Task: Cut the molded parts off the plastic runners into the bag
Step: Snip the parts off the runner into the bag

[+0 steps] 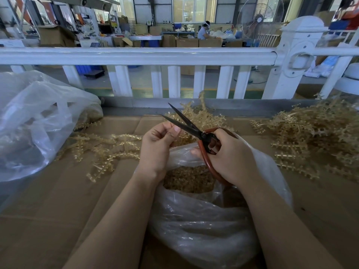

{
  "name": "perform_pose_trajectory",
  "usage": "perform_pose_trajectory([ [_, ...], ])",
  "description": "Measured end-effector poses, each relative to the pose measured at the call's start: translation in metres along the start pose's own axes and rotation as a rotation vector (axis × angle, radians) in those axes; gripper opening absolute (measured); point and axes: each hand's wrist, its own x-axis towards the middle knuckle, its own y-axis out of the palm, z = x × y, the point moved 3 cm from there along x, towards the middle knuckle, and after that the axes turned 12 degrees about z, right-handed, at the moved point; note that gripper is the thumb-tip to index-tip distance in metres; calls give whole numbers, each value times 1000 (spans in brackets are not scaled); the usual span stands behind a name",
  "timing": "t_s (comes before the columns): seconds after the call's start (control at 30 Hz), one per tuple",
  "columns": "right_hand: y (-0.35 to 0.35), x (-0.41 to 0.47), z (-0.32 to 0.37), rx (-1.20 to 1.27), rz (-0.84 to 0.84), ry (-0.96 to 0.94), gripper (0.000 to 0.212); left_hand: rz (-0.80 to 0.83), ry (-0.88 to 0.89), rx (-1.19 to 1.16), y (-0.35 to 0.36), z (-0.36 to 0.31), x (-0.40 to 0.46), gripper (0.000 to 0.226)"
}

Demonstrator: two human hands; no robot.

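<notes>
Right hand [229, 158] grips the red handles of the scissors [191, 127]; blades spread. Left hand [157, 144] fingers curled, apparently pinching something by the blades; contents not visible. Risk: thumb lies at the blades, closing could nick it. Clear bag [204, 226] w/ cut parts directly below; runners [314, 136] piled at cardboard's right edge.

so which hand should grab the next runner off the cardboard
Left. The right hand is wrapped around the scissors handles, so it isn't free. The left hand has curled fingers by the blades; whether it holds anything is unclear. It is nearer the loose runners on its side.
</notes>
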Motion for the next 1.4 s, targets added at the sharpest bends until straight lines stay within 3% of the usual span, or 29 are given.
perform_pose_trajectory([
  [0.53, -6, -5, 4, -140, -129, -42, 48, 64, 24, -44, 2, -2, 1, 20],
  [1.13, -4, -3, 1, -208, -255, -101, 66, 68, -46, -85, -2, 2, 1, 10],
  [1.4, -5, -4, 2, -197, -217, -91, 66, 66, -25, -78, -2, 4, 1, 4],
])
